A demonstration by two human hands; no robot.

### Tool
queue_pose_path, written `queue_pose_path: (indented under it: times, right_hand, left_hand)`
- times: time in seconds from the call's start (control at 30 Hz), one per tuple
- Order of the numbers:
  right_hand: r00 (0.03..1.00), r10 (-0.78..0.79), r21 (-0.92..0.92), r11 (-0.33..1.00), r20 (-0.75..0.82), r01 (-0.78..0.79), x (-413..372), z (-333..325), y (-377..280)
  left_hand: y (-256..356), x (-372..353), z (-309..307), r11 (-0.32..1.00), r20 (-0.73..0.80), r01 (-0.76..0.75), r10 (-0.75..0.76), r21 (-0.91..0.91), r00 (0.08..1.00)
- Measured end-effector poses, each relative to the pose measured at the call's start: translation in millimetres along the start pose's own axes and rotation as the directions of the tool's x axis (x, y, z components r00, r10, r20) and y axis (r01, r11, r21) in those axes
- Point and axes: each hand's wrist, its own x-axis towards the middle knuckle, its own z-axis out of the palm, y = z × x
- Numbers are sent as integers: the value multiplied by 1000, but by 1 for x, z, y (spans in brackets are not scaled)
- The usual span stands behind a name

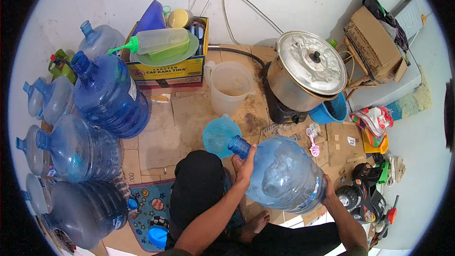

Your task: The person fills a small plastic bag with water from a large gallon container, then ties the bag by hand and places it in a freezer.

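A large clear-blue water jug (284, 175) lies tipped on its side above the floor in front of me, its neck pointing left. My left hand (244, 167) is closed round the jug just below its neck. At the base end, my right hand (328, 190) grips the lower right edge, its fingers partly hidden behind the jug. The open mouth of the jug is over the right side of a light-blue plastic scoop or bowl (213, 135). Behind that bowl stands a translucent plastic measuring pitcher (231, 87).
Several water jugs (106, 95) crowd the left side. A lidded steel pot (296, 80) sits on a black stove (284, 114), beside a blue bucket (332, 109). A yellow carton (166, 73) stands at the back. Right: a pink whisk-like item (313, 148) and toy motorbike (365, 196).
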Motion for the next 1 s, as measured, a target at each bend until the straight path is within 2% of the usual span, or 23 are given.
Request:
queue_pose_path:
  times: [0.1, 0.17, 0.3, 0.37, 0.47, 0.6, 0.7, 0.77, 0.87, 1.0]
  right_hand:
    - [1000, -6, 15, 1000, 13, 6, 4, -6, 3]
    - [999, -41, -11, 999, 30, 42, 7, -9, 4]
    - [1000, -16, -10, 1000, 6, 16, 6, -6, 0]
    - [999, -14, -20, 1000, 39, 14, 1, -3, 0]
    - [999, -29, -32, 999, -16, 29, -1, 1, 0]
    - [1000, 8, 10, 1000, -21, -8, 6, -9, 4]
    - [1000, 16, 2, 1000, 1, -16, 1, -1, -1]
    - [999, 45, -10, 999, -29, -45, -8, 6, -5]
    - [999, 25, 32, 999, 35, -26, 3, 0, 1]
    - [997, 62, -3, 998, 46, -62, 11, -4, 6]
  left_hand:
    - [1, -1, 0, 999, -13, -40, 40, 25, 999]
    - [-2, 2, -1, 998, 63, 13, -9, -58, 998]
    - [-3, 3, 1, 994, 43, -41, 45, -100, 998]
    - [-2, 0, -1, 1000, 7, 0, 0, -16, 1000]
    - [2, -1, 0, 997, 26, -40, 42, -66, 999]
    - [-6, 3, 0, 998, 36, -18, 20, -65, 999]
    - [-4, 3, -1, 998, 63, -42, 44, -41, 997]
    - [3, -2, -1, 999, 12, 3, -4, 38, 1000]
    - [-11, 7, -2, 998, 54, -65, 65, -8, 996]
    - [-2, -1, 0, 999, 23, -32, 32, -13, 999]
